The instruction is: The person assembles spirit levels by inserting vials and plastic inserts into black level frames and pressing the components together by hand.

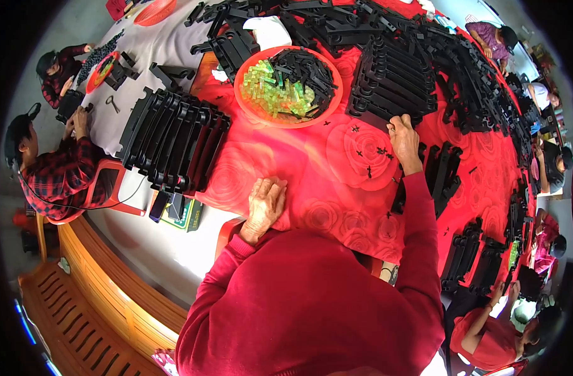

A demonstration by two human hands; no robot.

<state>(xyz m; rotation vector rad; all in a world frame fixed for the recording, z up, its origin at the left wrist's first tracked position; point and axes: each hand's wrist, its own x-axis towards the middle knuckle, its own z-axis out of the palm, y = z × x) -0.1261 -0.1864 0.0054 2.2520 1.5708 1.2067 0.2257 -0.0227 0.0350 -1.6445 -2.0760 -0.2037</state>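
A stack of black plastic parts stands just right of the orange-red basket, on a red cloth patterned with roses. The right hand, fingers curled, meets the stack's near edge (whether it grips anything there cannot be told). Nearer the wearer than the basket, the left hand rests loosely curled on the cloth, its palm hidden. Small black pieces lie scattered to the basket's lower right. Left of the basket stands another black stack; beyond that, a person in a plaid shirt sits at a pale-covered table. A slatted wooden bench stands well apart, to the basket's lower left.
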